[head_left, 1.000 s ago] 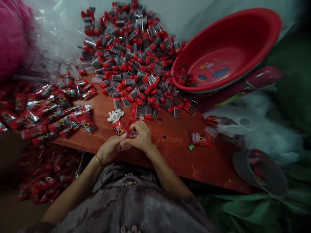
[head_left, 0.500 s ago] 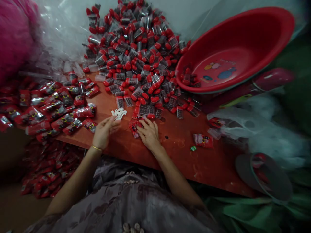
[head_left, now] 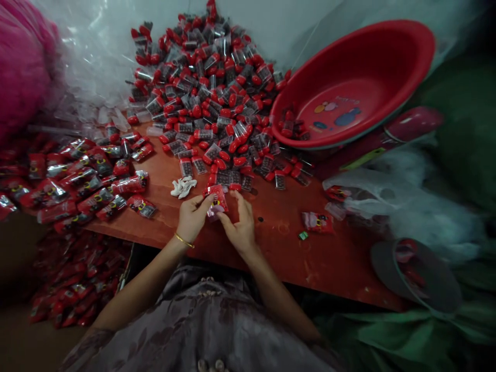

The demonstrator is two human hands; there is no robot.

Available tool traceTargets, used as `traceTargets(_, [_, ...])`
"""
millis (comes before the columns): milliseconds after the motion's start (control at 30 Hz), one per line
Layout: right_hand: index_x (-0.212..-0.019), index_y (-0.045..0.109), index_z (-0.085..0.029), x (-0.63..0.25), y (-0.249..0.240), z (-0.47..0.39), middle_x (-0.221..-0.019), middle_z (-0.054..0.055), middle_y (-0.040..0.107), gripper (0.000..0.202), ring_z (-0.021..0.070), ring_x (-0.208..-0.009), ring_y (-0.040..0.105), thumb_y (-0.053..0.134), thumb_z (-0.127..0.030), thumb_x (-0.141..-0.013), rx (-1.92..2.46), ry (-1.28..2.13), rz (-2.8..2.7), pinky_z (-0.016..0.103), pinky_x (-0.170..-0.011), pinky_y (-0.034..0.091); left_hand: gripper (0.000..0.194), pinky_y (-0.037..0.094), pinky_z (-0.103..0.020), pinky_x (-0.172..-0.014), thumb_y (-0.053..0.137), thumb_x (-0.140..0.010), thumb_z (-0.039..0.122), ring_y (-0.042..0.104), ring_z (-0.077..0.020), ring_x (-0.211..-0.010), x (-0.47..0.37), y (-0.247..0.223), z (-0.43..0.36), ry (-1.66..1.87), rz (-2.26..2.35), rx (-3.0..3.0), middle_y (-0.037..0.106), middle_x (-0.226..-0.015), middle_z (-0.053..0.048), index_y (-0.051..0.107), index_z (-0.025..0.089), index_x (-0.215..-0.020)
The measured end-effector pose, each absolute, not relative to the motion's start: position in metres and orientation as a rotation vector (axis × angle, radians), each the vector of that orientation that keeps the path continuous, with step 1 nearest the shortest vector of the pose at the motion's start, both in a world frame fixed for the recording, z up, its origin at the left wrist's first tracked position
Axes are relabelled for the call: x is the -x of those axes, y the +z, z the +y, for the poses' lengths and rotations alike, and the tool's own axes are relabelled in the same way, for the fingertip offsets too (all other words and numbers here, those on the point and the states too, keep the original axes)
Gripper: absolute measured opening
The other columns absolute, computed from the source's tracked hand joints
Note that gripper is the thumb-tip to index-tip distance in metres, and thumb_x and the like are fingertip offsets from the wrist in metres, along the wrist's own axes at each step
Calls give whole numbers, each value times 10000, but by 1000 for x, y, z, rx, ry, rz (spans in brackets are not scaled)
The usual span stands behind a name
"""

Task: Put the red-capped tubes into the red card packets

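My left hand [head_left: 191, 219], with a gold bangle at the wrist, pinches a small red printed packet [head_left: 217, 199] between thumb and fingers at its left side. My right hand [head_left: 241, 225] is at the packet's right side, thumb and fingers apart. Its thumb tip is at the packet's lower edge; whether it presses on it I cannot tell. Just beyond both hands begins a large heap of small clear tubes with red caps [head_left: 209, 103] and dark contents. A crumpled white piece [head_left: 183, 187] lies left of the packet.
Filled red packets [head_left: 93, 181] cover the table's left side, with more in a pile below [head_left: 77, 279]. A red basin [head_left: 372, 77] leans at the back right. Right of my hands lie a packet [head_left: 318, 222], a small green piece [head_left: 303, 235] and a grey container [head_left: 416, 276].
My left hand has moved right, from beside the white piece, and now grips a red packet. My right hand has drawn back from lying over the packets, its fingers spreading.
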State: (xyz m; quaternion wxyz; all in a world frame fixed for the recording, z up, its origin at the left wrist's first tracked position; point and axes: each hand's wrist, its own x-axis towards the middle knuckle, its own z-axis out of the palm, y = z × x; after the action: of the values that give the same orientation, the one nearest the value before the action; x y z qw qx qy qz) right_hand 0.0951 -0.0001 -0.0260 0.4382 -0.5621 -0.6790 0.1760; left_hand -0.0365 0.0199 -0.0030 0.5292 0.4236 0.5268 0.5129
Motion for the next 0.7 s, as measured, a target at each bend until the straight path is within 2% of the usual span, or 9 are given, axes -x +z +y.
traceTargets(67, [-1090,606,-205,-90,-28,-1,-985,59,684,335,197,-900,614,524,-412,-840,1363,755,-1504,329,-809,484,279,387,-219,-576,674,-686,417,478,-104,-562,33,-4,17,1242,1221,-966,586,-562,18,694,141,-647])
traceTargets(100, [-943,642,-205,-87,-28,-1,-836,28,684,269,175,-767,612,500,-412,-848,1342,870,-1450,295,-714,492,275,391,-221,-576,681,-681,412,478,-102,-556,32,-4,15,1242,1206,-955,582,-553,18,690,142,-631])
traceTargets(167, [-685,603,-201,-83,-29,0,-614,-14,597,304,139,-585,536,472,-417,-856,1332,963,-1411,252,-582,449,289,398,-223,-580,693,-671,408,477,-96,-541,29,-7,12,1237,1188,-931,570,-528,18,663,141,-564])
traceTargets(233, [-588,529,-203,-80,-28,0,-533,-32,508,353,116,-517,458,458,-418,-859,1352,932,-1419,234,-521,390,301,406,-221,-583,721,-641,413,481,-88,-539,27,-9,10,1252,1176,-851,580,-536,16,650,138,-543])
traceTargets(300, [-576,495,-205,-77,-28,2,-525,-37,472,358,109,-507,425,452,-411,-865,1370,883,-1452,231,-509,359,312,417,-216,-584,762,-582,429,497,-83,-549,25,-9,12,1269,1152,-705,607,-569,13,668,132,-591])
traceTargets(433, [-663,547,-207,-84,-26,13,-598,-19,525,317,124,-571,479,417,-387,-890,1305,882,-1601,240,-558,404,403,442,-211,-570,823,-467,439,530,-77,-541,31,-2,18,1155,1066,-452,635,-602,-1,678,117,-661])
traceTargets(533, [-857,625,-212,-104,-23,37,-784,25,625,293,160,-745,557,360,-325,-910,1232,794,-1837,278,-703,463,412,470,-213,-593,857,-414,388,559,-75,-549,41,4,25,1128,1079,-378,642,-616,3,655,117,-649])
traceTargets(600, [-1018,625,-191,-122,-21,60,-989,73,649,287,205,-953,548,377,-229,-879,1287,566,-2014,341,-863,431,426,485,-222,-609,871,-381,365,566,-75,-544,47,5,30,1141,1104,-336,633,-602,16,627,120,-630])
traceTargets(700, [-1192,560,-133,-147,-22,90,-1279,110,555,472,278,-1168,429,437,-76,-740,1438,234,-2313,437,-988,306,459,490,-233,-588,876,-355,369,574,-86,-532,50,4,33,1118,1104,-271,621,-585,25,592,130,-625])
